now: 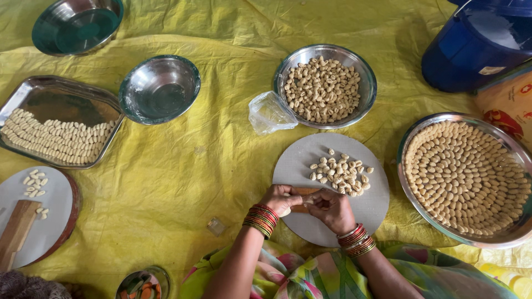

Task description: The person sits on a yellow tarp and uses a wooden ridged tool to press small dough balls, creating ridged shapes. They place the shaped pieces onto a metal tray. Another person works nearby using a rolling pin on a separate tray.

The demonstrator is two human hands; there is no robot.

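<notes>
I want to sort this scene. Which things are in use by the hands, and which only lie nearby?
In use:
left hand
right hand
wooden piece
round board
small dough shells

Lying nearby:
empty steel bowl
plastic bag
blue container

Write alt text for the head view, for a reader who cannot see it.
Both hands, left hand and right hand, press dough on a small wooden board over a round grey board holding shaped dough shells. Around it on a yellow sheet sit steel bowls and trays of similar pieces.
</notes>
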